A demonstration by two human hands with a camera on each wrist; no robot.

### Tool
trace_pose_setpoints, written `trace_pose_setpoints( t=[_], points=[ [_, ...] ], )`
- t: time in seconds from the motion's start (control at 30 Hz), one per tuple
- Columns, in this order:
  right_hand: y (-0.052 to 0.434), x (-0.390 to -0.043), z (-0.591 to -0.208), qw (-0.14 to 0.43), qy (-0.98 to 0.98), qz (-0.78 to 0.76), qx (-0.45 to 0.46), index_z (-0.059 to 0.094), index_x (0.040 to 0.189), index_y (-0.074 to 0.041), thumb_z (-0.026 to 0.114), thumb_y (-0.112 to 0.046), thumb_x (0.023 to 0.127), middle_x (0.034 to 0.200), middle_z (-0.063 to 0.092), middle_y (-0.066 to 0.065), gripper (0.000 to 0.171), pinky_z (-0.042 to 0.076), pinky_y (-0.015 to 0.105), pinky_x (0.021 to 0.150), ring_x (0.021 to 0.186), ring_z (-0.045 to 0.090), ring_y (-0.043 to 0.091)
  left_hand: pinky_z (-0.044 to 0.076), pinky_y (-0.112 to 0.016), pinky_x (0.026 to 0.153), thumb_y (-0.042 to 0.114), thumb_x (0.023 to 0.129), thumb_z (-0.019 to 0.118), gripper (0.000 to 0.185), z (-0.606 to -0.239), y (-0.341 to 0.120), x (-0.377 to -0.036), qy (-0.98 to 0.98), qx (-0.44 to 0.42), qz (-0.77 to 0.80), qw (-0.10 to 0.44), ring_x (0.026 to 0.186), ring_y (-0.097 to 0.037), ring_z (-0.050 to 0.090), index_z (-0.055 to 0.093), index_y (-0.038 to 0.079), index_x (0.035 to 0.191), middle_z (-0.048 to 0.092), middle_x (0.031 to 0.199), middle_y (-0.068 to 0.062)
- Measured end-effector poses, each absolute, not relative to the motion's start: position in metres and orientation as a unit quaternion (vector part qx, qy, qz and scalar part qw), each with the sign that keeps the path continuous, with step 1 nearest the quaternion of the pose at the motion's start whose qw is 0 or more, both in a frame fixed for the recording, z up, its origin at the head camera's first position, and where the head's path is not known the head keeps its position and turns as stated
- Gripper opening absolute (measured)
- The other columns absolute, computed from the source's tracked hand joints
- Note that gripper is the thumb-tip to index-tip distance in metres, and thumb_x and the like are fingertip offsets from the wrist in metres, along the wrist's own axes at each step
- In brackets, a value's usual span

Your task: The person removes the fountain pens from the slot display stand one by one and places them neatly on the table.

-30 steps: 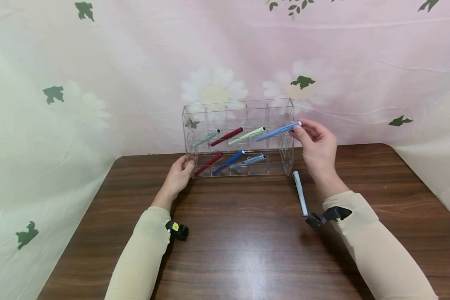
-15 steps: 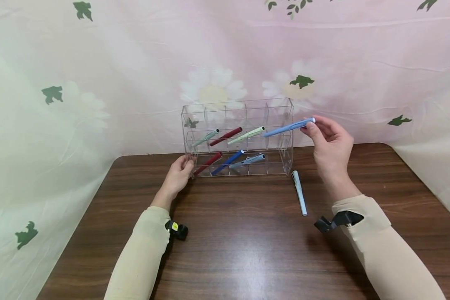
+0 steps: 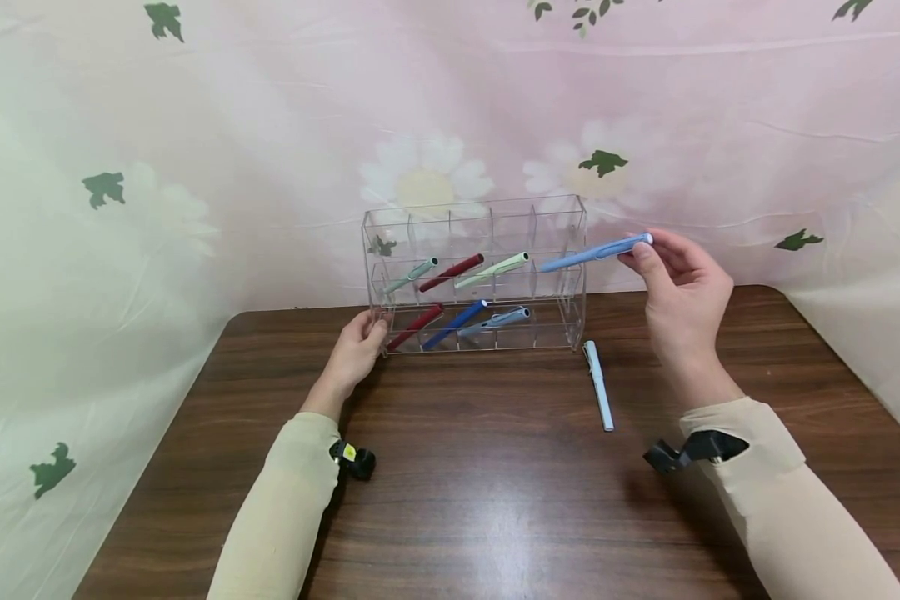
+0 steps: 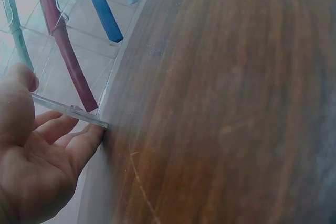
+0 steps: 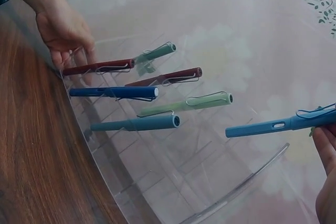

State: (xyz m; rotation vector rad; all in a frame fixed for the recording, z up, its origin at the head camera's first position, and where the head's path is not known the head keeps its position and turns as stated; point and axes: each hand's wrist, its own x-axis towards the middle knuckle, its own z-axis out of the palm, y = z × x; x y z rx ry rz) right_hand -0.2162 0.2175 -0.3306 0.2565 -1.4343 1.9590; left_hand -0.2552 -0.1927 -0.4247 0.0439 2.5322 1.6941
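Mostly backdrop: floral sheet [image 3: 195, 125] hangs behind a brown tabletop [image 3: 495, 500]. Clear rack [image 3: 474, 208] stands at the tabletop's back edge, divided into slanted cells. Six pens sit in it: a teal-grey one [image 3: 412, 274], a maroon one [image 3: 452, 272] and a pale green one [image 3: 492, 271] in the upper row, a maroon, a dark blue [image 3: 456, 324] and a grey-blue [image 3: 498, 321] in the lower row.

Left hand [image 3: 356, 350] rests on the rack's lower left corner, thumb over the acrylic edge, fingers relaxed along the side. Right hand [image 3: 682, 292] pinches the clip end of the blue pen [image 3: 592, 252] between thumb and fingertips. That pen is in the air at the rack's right end, tilted tip-down; its tip looks level with the rightmost upper cell. White pen [image 3: 598, 385] lies loose on the tabletop, near the rack's right foot.

Risks, as I judge them: an end-only pinch gives little control, so the blue pen could swing or slip and fall on the tabletop; catching its tip on a divider could shift the light rack against the left hand.

Hard to tell: whether the tip is inside the cell or just outside it; acrylic walls nearly vanish against the sheet. Right wrist view shows only the right fingertips.
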Motion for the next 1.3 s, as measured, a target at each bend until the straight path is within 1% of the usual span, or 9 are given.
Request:
trace_pose_setpoints(
  t=[0.13, 0.27, 0.53, 0.73, 0.93, 1.07, 1.3],
  points=[
    [0.223, -0.212, -0.331, 0.343, -0.562, 0.747, 0.094, 0.076, 0.120, 0.010, 0.080, 0.000, 0.094, 0.109, 0.083, 0.015, 0.028, 0.064, 0.027, 0.094, 0.095, 0.082, 0.018, 0.047, -0.055, 0.122, 0.025, 0.117, 0.045, 0.050, -0.425, -0.193, -0.255, 0.833, 0.012, 0.551, 0.046, 0.150, -0.035, 0.052, 0.045, 0.001, 0.160, 0.055, 0.161, -0.020],
    [0.228, -0.208, -0.333, 0.344, -0.561, 0.747, 0.095, 0.075, 0.120, 0.011, 0.080, 0.001, 0.094, 0.108, 0.084, 0.013, 0.028, 0.064, 0.026, 0.093, 0.095, 0.082, 0.018, 0.047, -0.055, 0.122, 0.025, 0.117, 0.045, 0.050, -0.425, -0.193, -0.254, 0.832, 0.015, 0.553, 0.046, 0.151, -0.035, 0.051, 0.044, 0.000, 0.160, 0.055, 0.162, -0.020],
    [0.239, -0.203, -0.338, 0.351, -0.564, 0.741, 0.093, 0.075, 0.120, 0.013, 0.079, 0.003, 0.095, 0.102, 0.082, 0.013, 0.027, 0.065, 0.023, 0.088, 0.086, 0.080, 0.019, 0.045, -0.055, 0.124, 0.026, 0.117, 0.043, 0.051, -0.426, -0.194, -0.254, 0.831, 0.018, 0.554, 0.051, 0.154, -0.036, 0.048, 0.042, 0.001, 0.162, 0.052, 0.165, -0.019],
    [0.244, -0.201, -0.345, 0.343, -0.562, 0.747, 0.092, 0.074, 0.119, 0.015, 0.079, 0.004, 0.094, 0.099, 0.082, 0.012, 0.028, 0.065, 0.023, 0.082, 0.082, 0.078, 0.019, 0.046, -0.056, 0.123, 0.026, 0.117, 0.044, 0.050, -0.425, -0.194, -0.254, 0.833, 0.013, 0.551, 0.050, 0.152, -0.036, 0.050, 0.043, 0.002, 0.161, 0.054, 0.163, -0.019],
    [0.247, -0.200, -0.351, 0.347, -0.598, 0.720, 0.067, 0.077, 0.117, 0.011, 0.079, 0.002, 0.095, 0.094, 0.081, 0.006, 0.024, 0.063, 0.018, 0.078, 0.079, 0.074, 0.014, 0.045, -0.056, 0.123, 0.026, 0.117, 0.043, 0.051, -0.425, -0.193, -0.255, 0.837, 0.016, 0.545, 0.048, 0.152, -0.036, 0.049, 0.042, 0.002, 0.163, 0.053, 0.163, -0.020],
    [0.249, -0.200, -0.352, 0.346, -0.609, 0.711, 0.057, 0.077, 0.117, 0.011, 0.078, 0.004, 0.095, 0.092, 0.081, 0.003, 0.023, 0.062, 0.016, 0.075, 0.077, 0.072, 0.014, 0.043, -0.056, 0.125, 0.028, 0.117, 0.044, 0.054, -0.423, -0.193, -0.254, 0.836, 0.022, 0.546, 0.047, 0.155, -0.036, 0.046, 0.039, 0.002, 0.164, 0.051, 0.165, -0.020],
    [0.252, -0.201, -0.363, 0.331, -0.651, 0.683, 0.010, 0.079, 0.116, 0.008, 0.081, -0.002, 0.095, 0.090, 0.081, -0.006, 0.024, 0.056, 0.012, 0.071, 0.076, 0.069, 0.006, 0.042, -0.056, 0.126, 0.028, 0.117, 0.044, 0.054, -0.424, -0.193, -0.254, 0.835, 0.023, 0.547, 0.046, 0.155, -0.036, 0.046, 0.040, 0.001, 0.164, 0.052, 0.164, -0.020]
  ],
)
